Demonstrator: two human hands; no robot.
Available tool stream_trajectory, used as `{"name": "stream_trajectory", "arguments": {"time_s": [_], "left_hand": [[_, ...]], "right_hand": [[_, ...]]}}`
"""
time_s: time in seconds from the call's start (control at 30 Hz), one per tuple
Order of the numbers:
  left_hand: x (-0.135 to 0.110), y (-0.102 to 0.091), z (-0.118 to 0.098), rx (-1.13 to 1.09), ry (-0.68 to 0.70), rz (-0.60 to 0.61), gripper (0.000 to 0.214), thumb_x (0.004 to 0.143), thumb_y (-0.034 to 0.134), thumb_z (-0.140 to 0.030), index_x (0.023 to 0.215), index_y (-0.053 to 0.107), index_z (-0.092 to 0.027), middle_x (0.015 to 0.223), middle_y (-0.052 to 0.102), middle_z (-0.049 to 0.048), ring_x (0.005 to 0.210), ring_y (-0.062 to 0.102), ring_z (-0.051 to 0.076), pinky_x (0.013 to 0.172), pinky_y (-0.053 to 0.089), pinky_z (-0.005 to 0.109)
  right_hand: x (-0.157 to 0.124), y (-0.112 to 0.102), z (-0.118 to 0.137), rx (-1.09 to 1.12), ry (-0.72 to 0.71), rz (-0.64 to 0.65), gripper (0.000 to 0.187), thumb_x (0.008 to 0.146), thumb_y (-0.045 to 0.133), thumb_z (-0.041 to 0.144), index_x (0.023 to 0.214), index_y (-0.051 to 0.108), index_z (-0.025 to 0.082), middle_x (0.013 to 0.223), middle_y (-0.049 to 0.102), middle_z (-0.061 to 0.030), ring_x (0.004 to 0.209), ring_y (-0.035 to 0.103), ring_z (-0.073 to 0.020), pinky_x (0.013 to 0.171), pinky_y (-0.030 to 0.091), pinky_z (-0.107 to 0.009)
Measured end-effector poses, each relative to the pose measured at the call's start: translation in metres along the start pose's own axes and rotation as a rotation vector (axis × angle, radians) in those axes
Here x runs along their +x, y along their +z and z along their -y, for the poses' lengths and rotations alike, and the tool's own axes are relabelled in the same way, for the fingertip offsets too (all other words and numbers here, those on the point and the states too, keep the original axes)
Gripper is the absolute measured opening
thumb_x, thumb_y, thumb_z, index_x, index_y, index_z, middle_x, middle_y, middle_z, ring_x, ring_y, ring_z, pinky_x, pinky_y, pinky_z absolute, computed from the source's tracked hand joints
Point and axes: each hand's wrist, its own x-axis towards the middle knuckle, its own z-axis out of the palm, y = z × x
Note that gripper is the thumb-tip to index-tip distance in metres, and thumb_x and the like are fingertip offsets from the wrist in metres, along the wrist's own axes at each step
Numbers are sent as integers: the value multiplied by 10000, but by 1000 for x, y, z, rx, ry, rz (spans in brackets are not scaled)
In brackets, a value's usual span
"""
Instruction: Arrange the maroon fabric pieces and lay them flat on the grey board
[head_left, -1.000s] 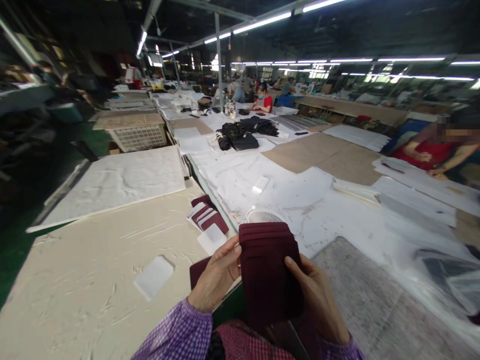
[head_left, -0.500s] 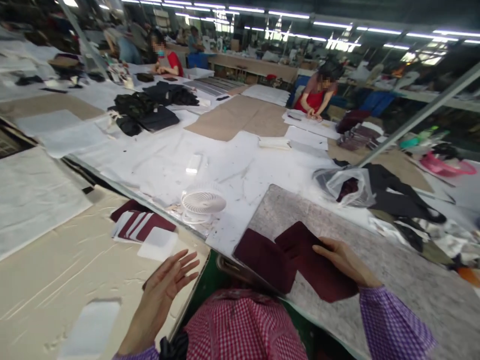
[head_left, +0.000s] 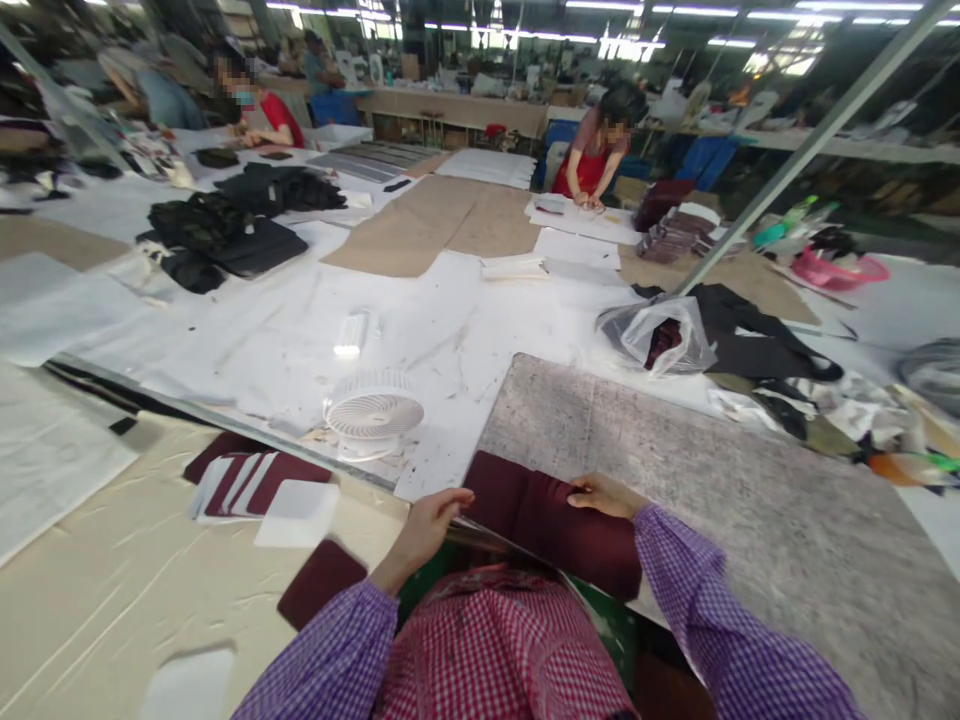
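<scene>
Our maroon fabric panels point(head_left: 541, 520) lie along the grey mat's point(head_left: 675, 450) near edge, gripped by our right hand point(head_left: 611, 495); we cannot tell whether our left hand point(head_left: 424, 530), at their left end, pinches anything. A tug could spill them off. We count at least two panels and, left of the mat, one white fan point(head_left: 375, 412).

Left sleeve point(head_left: 330, 650): is showing a small purple-and-white check, the loose cloth gathering in toward the hand.
Right sleeve point(head_left: 720, 590): is carrying the same purple-and-white check, bunching into soft folds along its length.
Front garment point(head_left: 495, 650): is displaying a pinkish-red and white check, draping in loose creases.
Left hand point(head_left: 420, 535): is emerging bare from its sleeve.
Right hand point(head_left: 609, 497): is likewise emerging bare.
</scene>
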Motion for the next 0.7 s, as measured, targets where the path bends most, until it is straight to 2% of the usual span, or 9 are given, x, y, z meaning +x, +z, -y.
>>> {"name": "stream_trajectory", "arguments": {"time_s": [0.13,0.23,0.47,0.63,0.7], "left_hand": [[35,33,19,180,128,125,347,790,399,-81,968,686,-166,1011,704,87,957,623,193,912,459,372],[44,50,31,301,211,182,427,748,368,0,997,675,-159,1032,678,85,985,575,187,928,440,368],[36,54,41,532,352,273,433,782,435,-13,1114,632,-208,1165,590,75,1094,448,217,939,398,406],[37,60,40,617,367,237,278,860,467,-146,1056,654,-209,1124,593,71,1052,449,219,911,397,403],[39,63,40,633,368,216,257,861,472,-148,1019,666,-203,1101,600,65,1023,456,216,900,402,395]], "right_hand": [[25,10,-20,-170,43,-69,258,829,592,379,743,620,138,708,632,7,718,605,-151,723,475,-327],[32,14,-29,-243,53,-86,258,861,565,385,840,623,134,792,636,0,763,606,-151,754,482,-347],[37,13,-38,-286,55,-81,275,878,542,392,932,616,133,901,641,-21,799,611,-155,742,500,-343],[38,12,-35,-334,61,-74,263,869,556,386,870,624,131,844,640,-9,776,608,-152,737,496,-338],[37,13,-34,-358,67,-70,256,871,556,378,872,626,132,839,641,-7,782,612,-154,745,498,-343]]}}
